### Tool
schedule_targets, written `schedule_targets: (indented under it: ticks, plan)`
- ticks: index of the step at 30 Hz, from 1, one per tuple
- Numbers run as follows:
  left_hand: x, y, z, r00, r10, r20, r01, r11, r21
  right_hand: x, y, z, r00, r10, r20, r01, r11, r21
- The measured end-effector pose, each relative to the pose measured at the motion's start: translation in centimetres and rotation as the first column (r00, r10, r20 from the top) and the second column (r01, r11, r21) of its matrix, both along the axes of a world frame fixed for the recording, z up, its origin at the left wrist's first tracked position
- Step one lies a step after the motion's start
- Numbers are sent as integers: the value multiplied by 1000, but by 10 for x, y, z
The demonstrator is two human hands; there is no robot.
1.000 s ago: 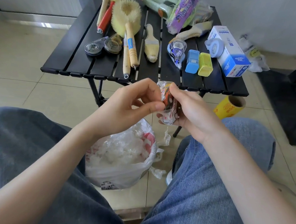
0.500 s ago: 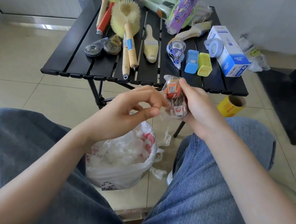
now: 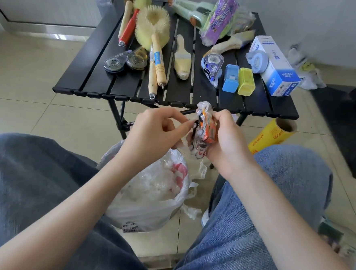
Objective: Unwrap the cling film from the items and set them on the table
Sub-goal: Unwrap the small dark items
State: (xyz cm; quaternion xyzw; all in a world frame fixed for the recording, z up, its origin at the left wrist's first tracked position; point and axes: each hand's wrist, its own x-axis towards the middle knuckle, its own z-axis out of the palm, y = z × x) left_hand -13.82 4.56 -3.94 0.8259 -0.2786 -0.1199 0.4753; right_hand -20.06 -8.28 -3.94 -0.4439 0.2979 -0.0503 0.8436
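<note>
The right hand [image 3: 225, 142] is gripping the film-wrapped orange item [image 3: 205, 129], its long axis upright, just near of the bench [image 3: 75, 85] edge. The left hand [image 3: 152, 131] is pinching the cling film [image 3: 195, 144] at the item's left side.

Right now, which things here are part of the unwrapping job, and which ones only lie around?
Part of the job:
- orange item, held in the right hand
- cling film around it
- left hand, picking at the wrap
- table
- bag with film scraps

Lying about:
- round brush
- blue box
- yellow roll on the floor
</note>
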Motion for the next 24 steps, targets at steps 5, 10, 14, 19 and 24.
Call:
schedule_targets:
  ticks: [5, 10, 14, 19, 24]
  plan:
    - [-6, -4, -5, 993, 100, 64, -98, 995, -33, 3, 10, -7, 986, 133, -100, -157, 942, -297]
    - [-2, -1, -2, 961, 270, -57, -276, 939, -205, 2, 8, -4, 992, 111, 60, -85, 939, -334]
    - [3, 0, -3, 948, 269, -171, -303, 927, -222, 1, 5, 1, 985, 122, 123, -80, 949, -304]
    - [1, -2, 2, 927, 113, -358, -195, 960, -202, -2, 3, -3, 983, 136, 119, -80, 918, -388]
    - [8, -8, 7, 978, 101, -184, -118, 990, -83, -3, 7, -5, 973, 201, 117, -134, 894, -428]
